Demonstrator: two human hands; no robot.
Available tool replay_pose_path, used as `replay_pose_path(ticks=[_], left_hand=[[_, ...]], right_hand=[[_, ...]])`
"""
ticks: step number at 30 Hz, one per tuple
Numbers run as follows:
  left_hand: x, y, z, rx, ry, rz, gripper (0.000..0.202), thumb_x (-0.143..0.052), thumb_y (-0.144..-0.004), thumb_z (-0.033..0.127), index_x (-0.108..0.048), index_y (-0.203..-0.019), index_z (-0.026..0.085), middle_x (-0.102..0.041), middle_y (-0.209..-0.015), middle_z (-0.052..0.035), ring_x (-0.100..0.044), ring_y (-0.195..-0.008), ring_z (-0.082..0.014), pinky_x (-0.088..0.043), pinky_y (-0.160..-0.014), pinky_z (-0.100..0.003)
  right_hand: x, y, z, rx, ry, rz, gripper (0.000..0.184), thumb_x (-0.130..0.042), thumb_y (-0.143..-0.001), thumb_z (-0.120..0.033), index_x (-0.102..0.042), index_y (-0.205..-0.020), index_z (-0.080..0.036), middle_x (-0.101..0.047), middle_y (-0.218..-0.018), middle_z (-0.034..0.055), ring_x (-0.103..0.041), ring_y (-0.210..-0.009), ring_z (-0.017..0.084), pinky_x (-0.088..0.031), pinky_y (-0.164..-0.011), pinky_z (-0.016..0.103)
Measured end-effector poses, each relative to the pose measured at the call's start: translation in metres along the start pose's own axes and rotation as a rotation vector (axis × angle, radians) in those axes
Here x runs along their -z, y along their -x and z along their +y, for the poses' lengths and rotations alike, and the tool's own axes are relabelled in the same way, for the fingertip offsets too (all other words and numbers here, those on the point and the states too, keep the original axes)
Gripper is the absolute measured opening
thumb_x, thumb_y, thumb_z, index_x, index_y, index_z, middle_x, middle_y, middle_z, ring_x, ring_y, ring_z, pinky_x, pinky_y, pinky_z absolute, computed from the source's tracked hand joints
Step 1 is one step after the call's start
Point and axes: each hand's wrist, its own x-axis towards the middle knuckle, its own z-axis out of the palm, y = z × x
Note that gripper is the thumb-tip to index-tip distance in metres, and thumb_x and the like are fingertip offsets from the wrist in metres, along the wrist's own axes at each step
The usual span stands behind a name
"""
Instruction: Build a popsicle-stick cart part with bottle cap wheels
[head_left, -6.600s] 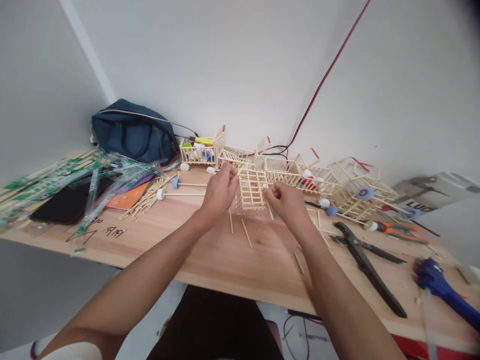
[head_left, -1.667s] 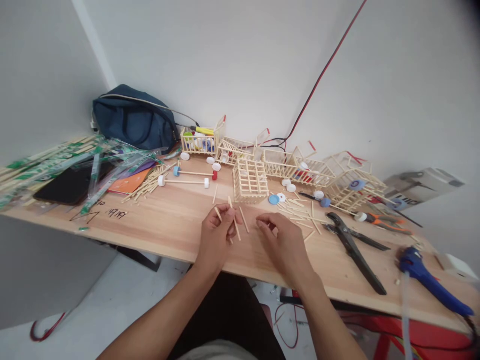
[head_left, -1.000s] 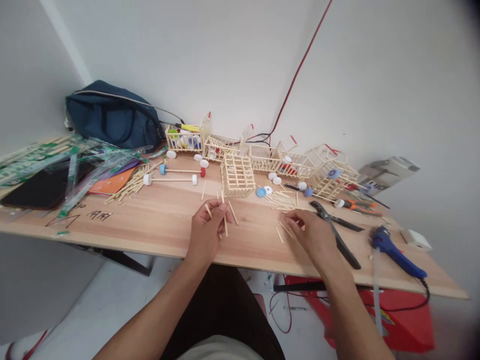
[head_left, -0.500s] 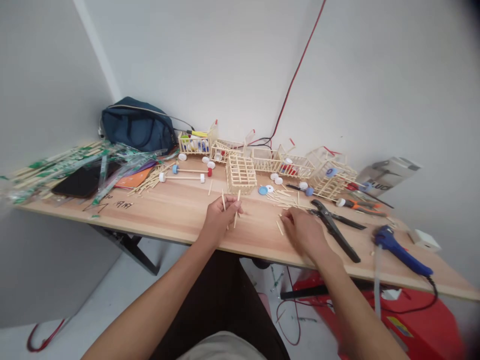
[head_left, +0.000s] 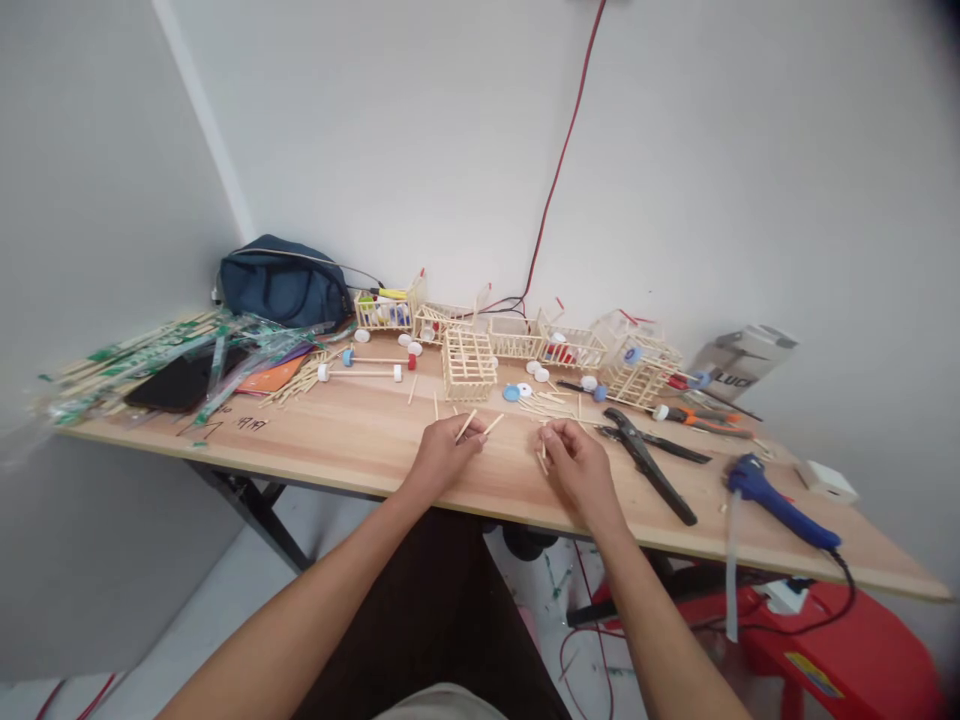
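Note:
My left hand (head_left: 442,457) is closed on a few short wooden sticks (head_left: 480,425) that poke out to the right above the wooden table (head_left: 337,440). My right hand (head_left: 574,462) is beside it, fingers pinched on a short stick (head_left: 544,452) just over the tabletop. Behind both hands stands a small cage of glued sticks (head_left: 469,364). Loose cut sticks (head_left: 544,405) and bottle caps (head_left: 517,391) lie between the cage and my right hand.
A row of stick carts (head_left: 570,345) lines the wall. Black pliers (head_left: 649,462), orange-handled cutters (head_left: 701,415) and a blue glue gun (head_left: 776,490) lie to the right. A blue bag (head_left: 281,285), green-wrapped packs (head_left: 150,350) and wheel axles (head_left: 364,370) lie left. A red stool (head_left: 840,650) stands below.
My right hand drew back left from the loose sticks toward my left hand, now pinching a stick. The left hand turned its sticks to point right. The view pulled back from the table.

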Motion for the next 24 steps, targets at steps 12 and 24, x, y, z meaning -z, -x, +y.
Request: replay_pose_path(ticks=[12,24], left_hand=[[0.0,-0.002,-0.002,0.008,-0.039,-0.025,0.019,-0.061,-0.074,0.033,-0.067,-0.081,0.016,-0.065,-0.063,-0.0005,-0.06,-0.061,-0.0152,-0.043,-0.062,-0.025],[0.003,-0.002,0.002,0.009,0.04,-0.021,0.014,-0.065,-0.071,0.029,-0.068,-0.076,0.016,-0.068,-0.07,-0.0012,-0.06,-0.067,-0.0156,-0.043,-0.066,-0.024]], right_hand=[[-0.013,-0.004,0.008,-0.002,-0.151,-0.018,0.025,-0.05,-0.088,-0.043,-0.054,-0.082,-0.019,-0.064,-0.074,0.0029,-0.058,-0.062,0.014,-0.047,-0.062,0.026],[-0.011,-0.001,0.01,0.0,0.118,0.043,0.027,-0.051,-0.086,-0.041,-0.066,-0.081,-0.019,-0.069,-0.079,0.0045,-0.059,-0.07,0.018,-0.043,-0.067,0.028]])
